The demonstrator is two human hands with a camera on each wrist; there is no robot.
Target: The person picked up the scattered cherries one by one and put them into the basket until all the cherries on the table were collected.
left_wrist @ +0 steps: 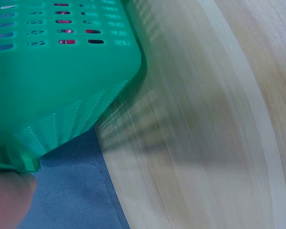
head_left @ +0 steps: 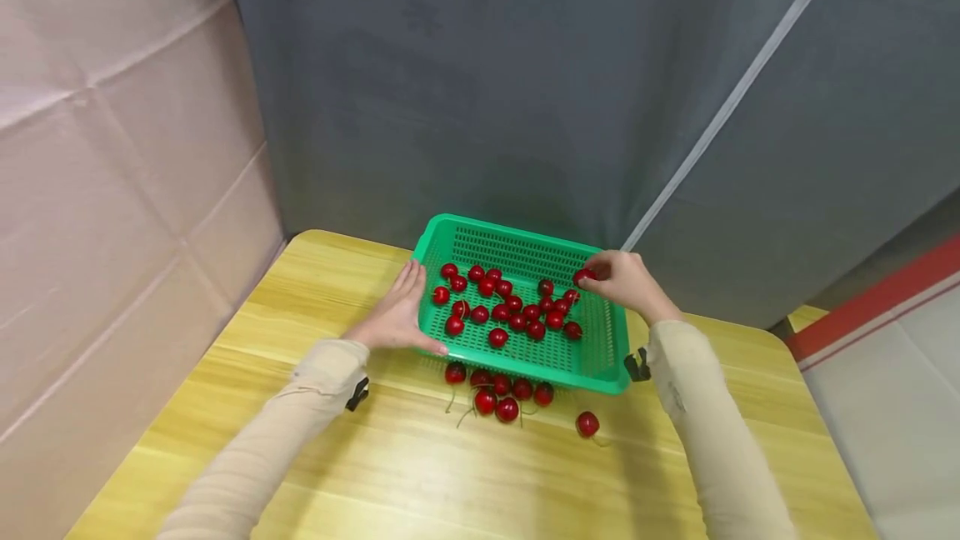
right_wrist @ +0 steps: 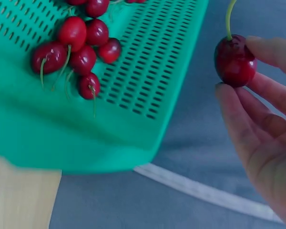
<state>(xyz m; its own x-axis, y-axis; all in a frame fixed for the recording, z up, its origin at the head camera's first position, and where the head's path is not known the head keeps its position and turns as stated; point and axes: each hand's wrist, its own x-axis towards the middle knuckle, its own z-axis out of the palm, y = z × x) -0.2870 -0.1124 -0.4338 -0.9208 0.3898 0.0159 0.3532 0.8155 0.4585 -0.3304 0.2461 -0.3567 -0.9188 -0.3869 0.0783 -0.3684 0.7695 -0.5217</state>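
Observation:
A green plastic basket (head_left: 517,365) with slotted walls stands on the wooden table, and many red cherries (head_left: 498,337) lie spread over its floor. My right hand (head_left: 622,280) is above the basket's right end and pinches one dark red cherry (right_wrist: 234,62) between thumb and fingertips. That cherry's green stem (right_wrist: 229,21) points up in the right wrist view. At the basket's left end, my left hand (head_left: 393,311) rests against the rim, its fingers straight along the side and its thumb stretched toward the front edge. Only a bit of the left hand (left_wrist: 9,198) shows in the left wrist view.
Several stemmed cherries (head_left: 507,409) lie on the table (head_left: 390,457) just in front of the basket, and a single cherry (head_left: 588,423) sits farther right. A dark grey curtain (head_left: 450,90) hangs behind. A pale panelled wall (head_left: 112,190) borders the left.

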